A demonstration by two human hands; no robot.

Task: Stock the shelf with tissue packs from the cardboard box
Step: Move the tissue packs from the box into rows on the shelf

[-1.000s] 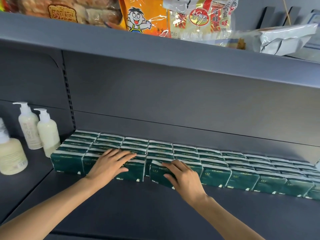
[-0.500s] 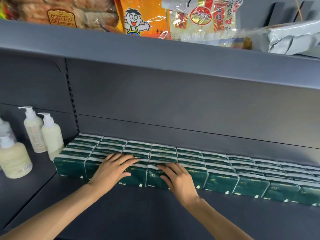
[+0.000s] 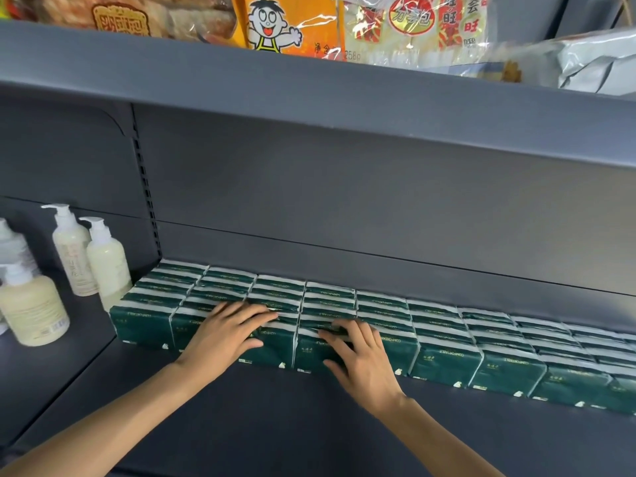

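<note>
Dark green tissue packs (image 3: 444,352) with white edges fill the back of a grey shelf (image 3: 275,425) in several tight rows, from the left upright to the right edge of view. My left hand (image 3: 227,333) lies flat with straight fingers on the front packs left of centre. My right hand (image 3: 361,359) rests with straight fingers on the front pack (image 3: 309,354) beside it, thumb against that pack's front face. The cardboard box is out of view.
Several cream pump bottles (image 3: 106,263) stand on the neighbouring shelf at the left, close to the leftmost packs. The shelf above (image 3: 309,94) overhangs, carrying snack bags (image 3: 292,25) and a silver pouch (image 3: 592,63). Bare grey shelf lies in front of the packs.
The front pack under my right hand has slid back and leftward into line with the front row, closing the gap. Both hands stay on the packs.
</note>
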